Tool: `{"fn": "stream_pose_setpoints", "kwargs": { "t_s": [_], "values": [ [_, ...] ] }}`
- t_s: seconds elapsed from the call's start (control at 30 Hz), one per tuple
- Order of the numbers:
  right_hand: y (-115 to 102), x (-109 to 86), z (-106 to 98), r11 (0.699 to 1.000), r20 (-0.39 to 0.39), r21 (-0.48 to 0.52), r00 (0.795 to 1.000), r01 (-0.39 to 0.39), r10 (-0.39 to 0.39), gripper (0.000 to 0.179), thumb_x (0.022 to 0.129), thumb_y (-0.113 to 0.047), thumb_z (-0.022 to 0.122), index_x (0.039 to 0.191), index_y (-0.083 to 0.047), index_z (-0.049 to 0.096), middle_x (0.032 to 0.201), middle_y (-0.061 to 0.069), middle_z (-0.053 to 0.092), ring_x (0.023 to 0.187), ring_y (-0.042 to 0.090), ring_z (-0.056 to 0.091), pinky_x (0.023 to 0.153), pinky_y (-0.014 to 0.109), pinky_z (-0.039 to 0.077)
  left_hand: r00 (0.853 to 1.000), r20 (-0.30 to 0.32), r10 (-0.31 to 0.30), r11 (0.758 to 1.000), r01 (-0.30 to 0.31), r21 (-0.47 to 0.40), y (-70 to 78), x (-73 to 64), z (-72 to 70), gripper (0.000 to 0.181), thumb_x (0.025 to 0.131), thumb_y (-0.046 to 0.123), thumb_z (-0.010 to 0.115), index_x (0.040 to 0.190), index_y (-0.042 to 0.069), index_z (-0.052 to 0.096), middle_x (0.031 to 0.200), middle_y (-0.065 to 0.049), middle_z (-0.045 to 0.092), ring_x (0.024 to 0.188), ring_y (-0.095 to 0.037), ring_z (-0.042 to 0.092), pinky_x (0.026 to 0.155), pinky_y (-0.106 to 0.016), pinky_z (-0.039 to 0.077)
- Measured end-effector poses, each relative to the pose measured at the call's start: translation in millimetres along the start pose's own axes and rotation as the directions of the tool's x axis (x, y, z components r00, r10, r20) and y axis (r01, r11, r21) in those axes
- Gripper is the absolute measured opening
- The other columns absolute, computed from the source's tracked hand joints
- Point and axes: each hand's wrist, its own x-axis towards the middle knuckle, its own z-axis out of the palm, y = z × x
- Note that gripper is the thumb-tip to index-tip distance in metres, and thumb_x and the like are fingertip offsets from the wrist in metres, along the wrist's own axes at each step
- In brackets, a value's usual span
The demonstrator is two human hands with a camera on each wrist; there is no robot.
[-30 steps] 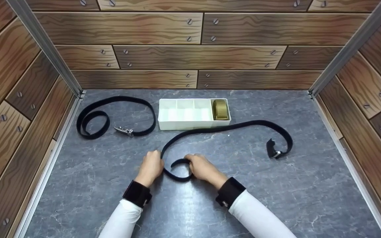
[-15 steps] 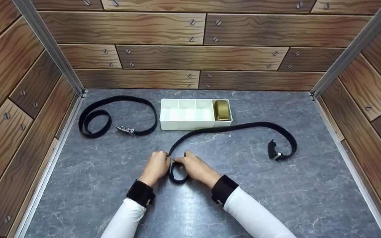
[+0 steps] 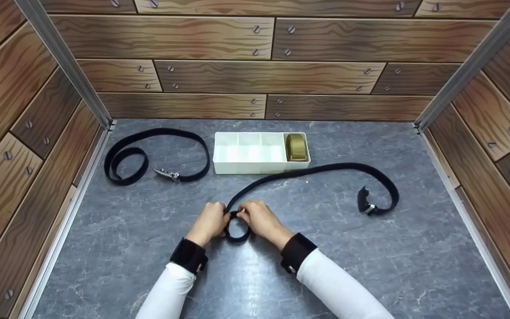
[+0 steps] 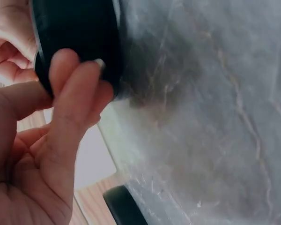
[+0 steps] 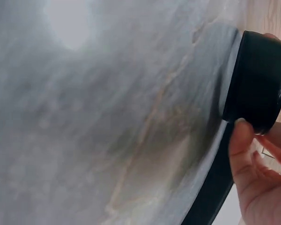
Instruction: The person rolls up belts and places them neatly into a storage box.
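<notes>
A long black belt (image 3: pixel 334 167) lies on edge across the floor, its buckle (image 3: pixel 369 207) at the right. At its near end the strap curls into a small round loop (image 3: pixel 237 240) between both hands. My left hand (image 3: pixel 208 223) pinches the loop's left side, where the long run leaves it. My right hand (image 3: pixel 261 220) holds the top right of the loop. The left wrist view has fingers and thumb (image 4: pixel 65 112) against the dark strap (image 4: pixel 79 28). In the right wrist view the thumb (image 5: pixel 242 140) presses the rolled strap (image 5: pixel 257 79) near its lower edge.
Behind the hands stands a white tray (image 3: pixel 261 167) with several compartments; a gold ribbed roll (image 3: pixel 296 147) sits in its right one. Another black belt (image 3: pixel 164 131) with a silver buckle (image 3: pixel 166 174) lies loosely curled at left. Wood-patterned walls (image 3: pixel 219 77) bound the grey floor.
The open curl at the belt's end has become a smaller closed loop. Both hands have come closer together, the left moving slightly right. The buckle end has shifted slightly.
</notes>
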Motion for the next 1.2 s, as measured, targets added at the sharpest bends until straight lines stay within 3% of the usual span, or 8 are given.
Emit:
{"fn": "stream_pose_setpoints", "kwargs": {
  "t_s": [0.13,0.2,0.33,0.57,0.8,1.03,1.2],
  "values": [
    [-3,-3.3,-7,0.996,0.049,0.006,0.995,-0.093,0.093,0.017,0.091,-0.012,0.069,0.104,-0.003,0.073,0.081,0.006,0.066,0.068,0.014,0.058,0.062,0.028,0.05,0.998,0.016,-0.054,0.997,0.055,-0.061,1.9,-1.0,1.6,0.015,0.09,0.006,0.064,0.076,0.002,0.062,0.067,-0.013,0.064,0.045,-0.014,0.06,0.046,-0.027,0.05],
    [-4,-5.5,-9,0.99,0.096,0.035,0.986,-0.138,0.134,0.023,0.091,-0.006,0.066,0.113,-0.001,0.071,0.082,0.009,0.067,0.058,0.01,0.057,0.054,0.026,0.049,0.998,0.018,-0.053,0.995,0.054,-0.079,1.9,-0.8,2.3,0.017,0.093,0.007,0.062,0.077,0.002,0.062,0.063,-0.008,0.062,0.04,-0.009,0.057,0.044,-0.025,0.048],
    [-3,-7.8,-8,0.982,0.16,0.092,0.976,-0.163,0.147,0.037,0.091,0.005,0.057,0.127,-0.002,0.064,0.09,0.017,0.067,0.046,0.01,0.057,0.043,0.025,0.048,0.998,0.033,-0.05,0.995,0.052,-0.083,2.4,2.2,2.5,0.026,0.098,0.009,0.056,0.074,0.003,0.064,0.055,-0.003,0.058,0.037,-0.007,0.055,0.045,-0.026,0.047],
    [1,-1.8,-7,0.999,0.146,0.023,0.989,-0.037,0.033,0.039,0.087,0.009,0.054,0.121,-0.005,0.068,0.099,0.017,0.068,0.084,0.026,0.058,0.076,0.039,0.052,1.0,0.027,-0.016,0.999,0.017,-0.03,0.4,8.2,4.3,0.03,0.095,0.004,0.055,0.065,0.006,0.059,0.061,-0.01,0.062,0.036,-0.007,0.054,0.042,-0.024,0.047],
    [0,4.5,-3,0.998,0.124,-0.022,0.991,0.056,-0.052,0.04,0.086,0.011,0.054,0.114,-0.011,0.073,0.096,0.012,0.069,0.082,0.025,0.058,0.073,0.038,0.051,0.998,0.066,0.021,0.998,-0.016,-0.068,0.5,9.0,5.5,0.028,0.097,0.003,0.051,0.071,0.002,0.063,0.054,-0.005,0.06,0.036,-0.007,0.055,0.04,-0.024,0.046],
    [0,7.1,-3,0.998,0.096,-0.05,0.995,0.024,-0.02,0.037,0.087,0.008,0.057,0.114,-0.013,0.073,0.096,0.011,0.069,0.085,0.025,0.063,0.074,0.037,0.053,0.996,0.088,0.001,0.996,0.007,-0.09,1.6,9.3,4.4,0.028,0.095,0.006,0.052,0.068,0.006,0.061,0.055,-0.004,0.059,0.036,-0.007,0.055,0.039,-0.026,0.046],
    [3,5.5,-2,0.998,0.069,0.032,0.996,-0.055,0.052,0.023,0.092,-0.001,0.063,0.114,-0.004,0.067,0.101,0.011,0.069,0.093,0.024,0.066,0.081,0.037,0.053,0.998,0.067,-0.01,0.999,0.013,-0.048,2.5,10.1,4.1,0.021,0.085,-0.001,0.057,0.065,0.006,0.059,0.057,-0.008,0.061,0.038,-0.011,0.056,0.04,-0.026,0.046]
  ]
}}
